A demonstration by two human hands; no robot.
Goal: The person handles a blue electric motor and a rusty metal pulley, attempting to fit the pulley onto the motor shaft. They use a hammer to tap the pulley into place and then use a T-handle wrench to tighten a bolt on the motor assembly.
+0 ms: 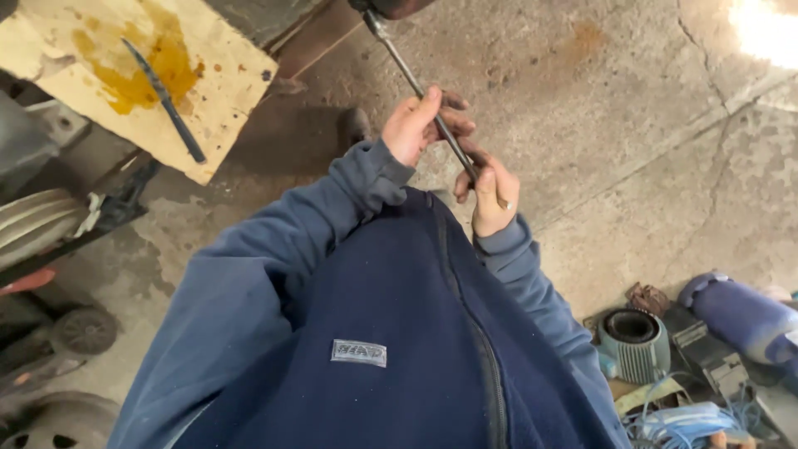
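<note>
Both hands hold one long thin metal rod [416,87] in front of my blue fleece jacket. The rod slants from a dark rounded part [391,7] at the top edge down toward my chest. My left hand [418,126] wraps the rod's middle, thumb laid along it. Lower down, my right hand [492,198] grips the near end, with greasy fingers curled around it.
At the top left a stained plywood board [208,125] carries a dark twisted bit [162,96]. Grooved pulleys [33,220] and a small wheel [83,330] lie at the left. A finned motor housing [633,342], blue wires [682,420] and a blue cylinder [740,316] crowd the lower right of the cracked concrete floor.
</note>
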